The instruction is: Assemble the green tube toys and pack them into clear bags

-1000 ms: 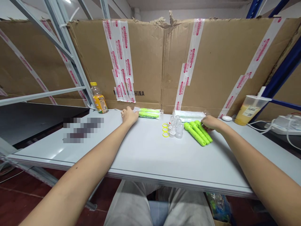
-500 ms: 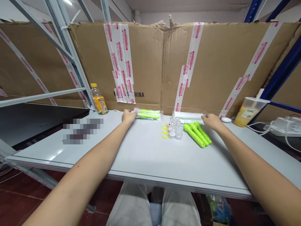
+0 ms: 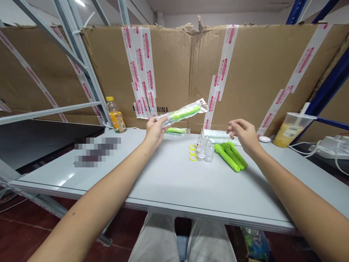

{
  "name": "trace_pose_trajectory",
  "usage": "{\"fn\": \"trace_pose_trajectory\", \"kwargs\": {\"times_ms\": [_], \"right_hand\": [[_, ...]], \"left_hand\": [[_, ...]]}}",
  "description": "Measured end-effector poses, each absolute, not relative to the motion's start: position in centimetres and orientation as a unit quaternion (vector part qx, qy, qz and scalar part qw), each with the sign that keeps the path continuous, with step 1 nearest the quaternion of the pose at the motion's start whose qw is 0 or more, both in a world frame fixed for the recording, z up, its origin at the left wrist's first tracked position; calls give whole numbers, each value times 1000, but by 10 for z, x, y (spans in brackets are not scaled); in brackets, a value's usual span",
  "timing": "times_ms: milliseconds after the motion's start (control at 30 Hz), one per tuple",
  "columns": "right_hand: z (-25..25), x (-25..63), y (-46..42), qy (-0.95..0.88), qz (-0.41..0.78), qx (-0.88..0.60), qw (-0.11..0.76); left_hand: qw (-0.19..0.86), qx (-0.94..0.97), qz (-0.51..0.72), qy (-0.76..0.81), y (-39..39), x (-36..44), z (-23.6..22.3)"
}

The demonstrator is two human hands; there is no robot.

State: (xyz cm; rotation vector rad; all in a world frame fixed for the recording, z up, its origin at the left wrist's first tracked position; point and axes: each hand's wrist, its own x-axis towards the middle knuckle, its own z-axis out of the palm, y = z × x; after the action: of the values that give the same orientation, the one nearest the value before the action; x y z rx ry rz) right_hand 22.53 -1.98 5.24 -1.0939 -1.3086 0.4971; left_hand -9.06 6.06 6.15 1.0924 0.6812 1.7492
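Note:
My left hand (image 3: pixel 156 131) is closed on one end of a clear plastic packet (image 3: pixel 185 112) with a bright green tube inside, held tilted above the table. Behind and below it, a second packet with a green tube (image 3: pixel 176 130) lies on the tabletop, partly hidden by my hand. My right hand (image 3: pixel 244 134) hovers with loosely curled, parted fingers and nothing visible in them. Just under it lie three loose green tubes (image 3: pixel 230 157), side by side. A flat white packet (image 3: pixel 216 135) rests behind them. To their left stand several clear plastic caps (image 3: pixel 208 153) and three yellow rings (image 3: pixel 193 157).
Tall cardboard (image 3: pixel 174 72) walls off the back of the white table (image 3: pixel 169 182). A yellow-capped juice bottle (image 3: pixel 117 120) stands back left, a drink cup (image 3: pixel 289 131) back right. White cables and a power strip (image 3: pixel 331 145) sit at the far right. Metal shelf posts flank both sides.
My left hand has lifted one green-tube packet off the table, up and toward the middle. My right hand has let go of the white packet's end and risen slightly.

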Motion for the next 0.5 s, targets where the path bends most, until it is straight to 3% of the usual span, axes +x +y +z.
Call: {"fn": "trace_pose_trajectory", "kwargs": {"times_ms": [133, 333, 500], "right_hand": [[54, 196, -32, -565, 411, -347, 626], [54, 182, -38, -509, 452, -327, 656], [55, 185, -38, -506, 442, -341, 658]], "left_hand": [[512, 474, 672, 250, 29, -58, 56], [545, 531, 589, 273, 2, -30, 45], [377, 636, 578, 347, 10, -35, 42]]}}
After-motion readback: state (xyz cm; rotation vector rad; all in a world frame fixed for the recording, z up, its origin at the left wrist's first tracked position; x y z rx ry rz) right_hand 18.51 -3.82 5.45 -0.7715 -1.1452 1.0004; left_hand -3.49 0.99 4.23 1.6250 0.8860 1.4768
